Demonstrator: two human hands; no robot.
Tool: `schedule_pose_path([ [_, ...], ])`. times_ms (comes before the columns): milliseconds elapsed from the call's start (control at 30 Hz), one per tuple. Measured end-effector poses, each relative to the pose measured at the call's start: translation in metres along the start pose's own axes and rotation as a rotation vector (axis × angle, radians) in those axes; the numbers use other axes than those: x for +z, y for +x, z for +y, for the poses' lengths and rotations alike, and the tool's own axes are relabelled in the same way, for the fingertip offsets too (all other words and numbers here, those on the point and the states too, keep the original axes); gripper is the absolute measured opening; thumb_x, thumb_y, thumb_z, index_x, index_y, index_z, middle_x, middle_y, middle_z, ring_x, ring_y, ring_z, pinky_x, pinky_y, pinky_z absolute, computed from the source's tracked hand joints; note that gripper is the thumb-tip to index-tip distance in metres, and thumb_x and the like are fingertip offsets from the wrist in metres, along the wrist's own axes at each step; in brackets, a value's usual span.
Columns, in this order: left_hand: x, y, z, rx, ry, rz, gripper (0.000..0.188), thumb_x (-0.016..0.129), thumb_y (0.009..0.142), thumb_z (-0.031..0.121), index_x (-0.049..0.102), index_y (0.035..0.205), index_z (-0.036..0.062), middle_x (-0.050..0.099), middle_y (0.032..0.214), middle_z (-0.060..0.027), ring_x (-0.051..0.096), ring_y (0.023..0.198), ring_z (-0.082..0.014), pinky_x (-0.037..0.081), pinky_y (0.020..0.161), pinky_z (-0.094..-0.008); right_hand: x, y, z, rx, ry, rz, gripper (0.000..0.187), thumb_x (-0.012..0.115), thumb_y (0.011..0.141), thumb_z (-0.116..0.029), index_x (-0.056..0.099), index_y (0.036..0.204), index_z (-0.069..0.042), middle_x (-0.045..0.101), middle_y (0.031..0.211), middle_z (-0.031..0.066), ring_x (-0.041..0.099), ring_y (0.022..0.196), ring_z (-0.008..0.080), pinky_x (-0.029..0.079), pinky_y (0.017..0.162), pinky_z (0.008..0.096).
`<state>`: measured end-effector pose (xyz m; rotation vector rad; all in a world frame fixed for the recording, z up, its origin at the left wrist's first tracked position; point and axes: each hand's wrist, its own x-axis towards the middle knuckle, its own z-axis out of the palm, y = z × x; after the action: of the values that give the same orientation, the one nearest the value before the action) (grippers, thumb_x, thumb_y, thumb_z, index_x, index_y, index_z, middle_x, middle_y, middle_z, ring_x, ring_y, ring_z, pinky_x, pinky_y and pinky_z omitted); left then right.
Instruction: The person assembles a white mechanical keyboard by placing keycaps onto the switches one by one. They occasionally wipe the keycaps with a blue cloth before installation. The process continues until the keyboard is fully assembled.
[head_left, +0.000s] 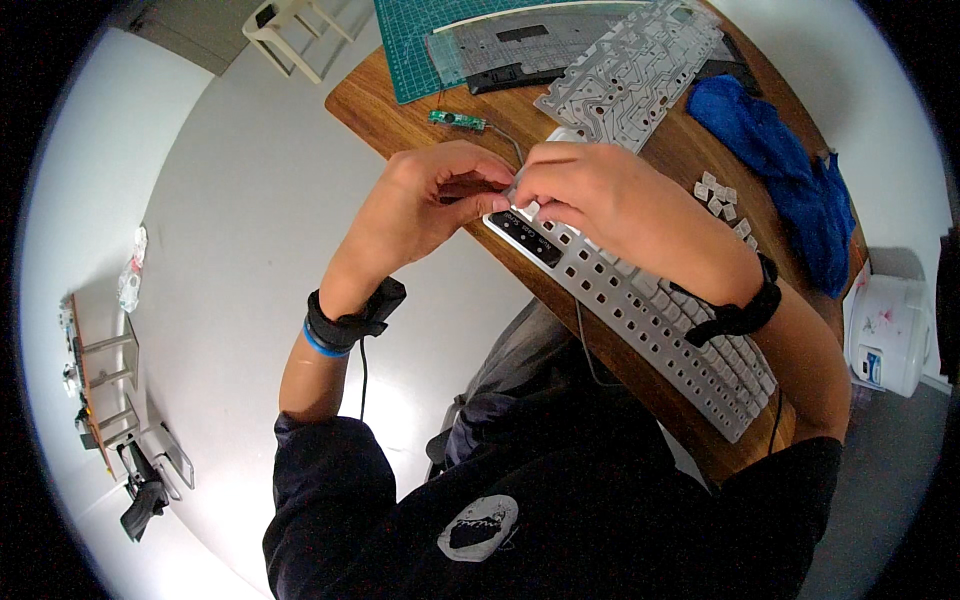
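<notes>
**Both my hands at the corner of a bare keyboard frame**

I am seated at a wooden bench (400,115), looking down at my own two hands. A white keyboard frame (650,320), stripped of its keycaps so that rows of empty holes show, lies slanting across the bench edge in front of me.

My left hand (425,205) is at the far left corner of the keyboard frame, fingers curled in and thumb pressed to them, pinched on something small and dark that I cannot make out. My right hand (600,195) rests on that same corner, fingertips bunched together and pressing down on the frame, touching my left hand's fingertips. Both wrists wear black straps.

Just beyond the keyboard frame lies a clear sheet with printed circuit lines (635,70), overlapping a black keyboard base (520,75) that sits on a green cutting mat (410,45). A small green circuit board (457,120) with a thin wire lies near the frame's far left corner. To the right of the frame sit a few loose white keycaps (718,195), and beside them a crumpled blue cloth (790,170).
</notes>
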<state>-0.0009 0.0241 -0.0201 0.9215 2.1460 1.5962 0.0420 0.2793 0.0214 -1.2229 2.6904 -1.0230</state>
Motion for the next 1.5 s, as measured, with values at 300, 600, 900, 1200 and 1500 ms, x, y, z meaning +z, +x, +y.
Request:
schedule_pose_path([
  [300, 0.000, 0.000, 0.001, -0.021, -0.002, 0.004, 0.019, 0.079, 0.097, -0.003, 0.076, 0.115, -0.0019, 0.080, 0.107, -0.0084, 0.077, 0.097, -0.0155, 0.065, 0.086, -0.0311, -0.006, 0.003, -0.004, 0.012, -0.098, -0.045, 0.009, 0.064, 0.095, -0.008, 0.068, 0.099, -0.002, 0.067, 0.097, 0.0143, 0.069, 0.098, 0.0398, 0.055, 0.082, 0.0495],
  [600, -0.001, 0.000, -0.001, 0.014, -0.013, 0.003, 0.019, 0.079, 0.097, -0.004, 0.076, 0.115, -0.0015, 0.080, 0.106, -0.0082, 0.077, 0.097, -0.0152, 0.064, 0.086, -0.0308, -0.008, 0.006, -0.016, 0.027, -0.154, -0.060, 0.012, 0.066, 0.097, -0.007, 0.070, 0.106, -0.002, 0.066, 0.102, 0.0137, 0.069, 0.099, 0.0371, 0.055, 0.084, 0.0464],
  [900, 0.000, -0.002, -0.003, 0.002, -0.037, 0.012, 0.018, 0.080, 0.098, 0.001, 0.076, 0.115, -0.0010, 0.081, 0.104, -0.0076, 0.077, 0.097, -0.0146, 0.064, 0.087, -0.0298, -0.017, 0.001, -0.004, 0.185, 0.091, -0.049, 0.019, 0.068, 0.102, -0.009, 0.069, 0.120, -0.002, 0.068, 0.105, 0.0171, 0.071, 0.101, 0.0367, 0.057, 0.089, 0.0454],
  [1200, -0.003, -0.002, -0.002, -0.004, 0.018, -0.022, 0.022, 0.081, 0.098, 0.006, 0.078, 0.119, 0.0024, 0.079, 0.117, -0.0068, 0.075, 0.106, -0.0167, 0.064, 0.091, -0.0329, -0.027, -0.007, 0.001, 0.437, 0.386, -0.157, 0.024, 0.070, 0.103, 0.000, 0.067, 0.127, 0.000, 0.072, 0.117, 0.0097, 0.074, 0.105, 0.0165, 0.059, 0.092, 0.0330],
  [1500, -0.006, 0.004, 0.013, 0.231, 0.370, -0.071, 0.020, 0.080, 0.096, 0.007, 0.082, 0.116, 0.0033, 0.079, 0.119, -0.0151, 0.078, 0.101, -0.0323, 0.064, 0.086, -0.0376, -0.019, -0.005, 0.005, 0.341, 0.294, -0.138, 0.023, 0.072, 0.101, -0.001, 0.068, 0.123, 0.001, 0.074, 0.115, 0.0116, 0.075, 0.104, 0.0193, 0.060, 0.091, 0.0333],
])
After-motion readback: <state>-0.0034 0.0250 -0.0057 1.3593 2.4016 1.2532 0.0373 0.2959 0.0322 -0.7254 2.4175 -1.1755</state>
